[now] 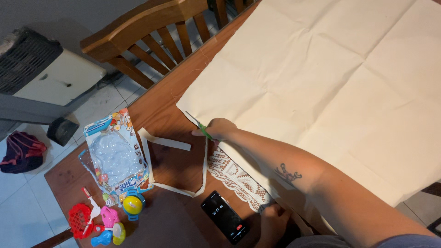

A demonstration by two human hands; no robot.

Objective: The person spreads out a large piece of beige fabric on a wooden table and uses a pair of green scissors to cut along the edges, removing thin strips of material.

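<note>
Cutting along the near-left edge of the cream cloth point(321, 78), the right hand point(218, 129) is closed around green-handled scissors point(202, 128), whose thin blades point toward 10 o'clock at the cloth's corner. The left hand point(273, 222) sits at 6 o'clock, fingers curled and pressing on the cloth's lower hem beside the white lace trim point(234, 177); whether it pinches the fabric I cannot tell.

The cloth is matte, creased in a grid of fold lines, and covers the wooden table point(170, 98) from centre to 3 o'clock, overhanging the right edge. A narrow cut strip point(177, 158) of the same fabric trails from the scissors toward 8 o'clock, looping over bare wood.

Open room: a bare band of brown tabletop lies between the cloth's left edge and the table rim at 11 o'clock, where a slatted wooden chair point(147, 32) stands close against it.

A black phone point(224, 217), screen lit, lies just left of the left hand. At 8 o'clock a torn plastic blister pack point(115, 156) and small bright plastic toys point(103, 220) crowd the table corner.
</note>
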